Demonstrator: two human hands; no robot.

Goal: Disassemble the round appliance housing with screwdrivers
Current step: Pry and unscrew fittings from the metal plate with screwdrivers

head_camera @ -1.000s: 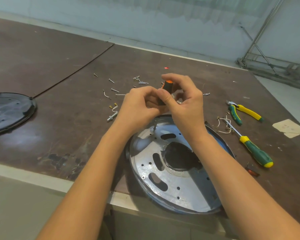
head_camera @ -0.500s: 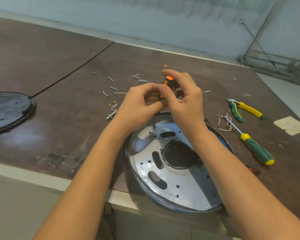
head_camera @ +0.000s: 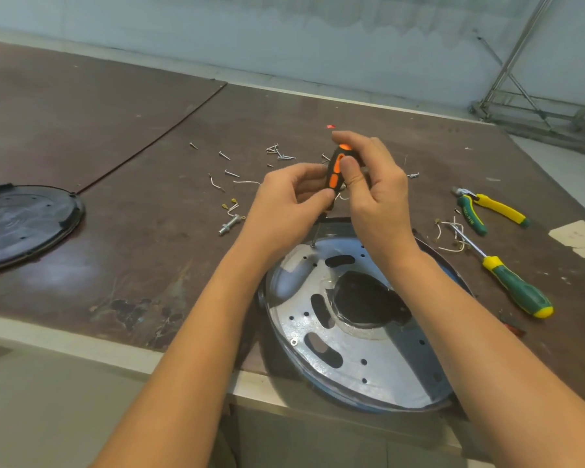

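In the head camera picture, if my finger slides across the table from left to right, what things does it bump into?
black round cover → small metal bolt → orange-and-black screwdriver → pliers → scrap of paper

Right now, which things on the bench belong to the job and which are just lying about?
In the job: orange screwdriver, gripped by the left hand and right hand, its tip down on the metal housing.
Lying about: green screwdriver, pliers, black cover, loose screws, bolt, paper scrap.
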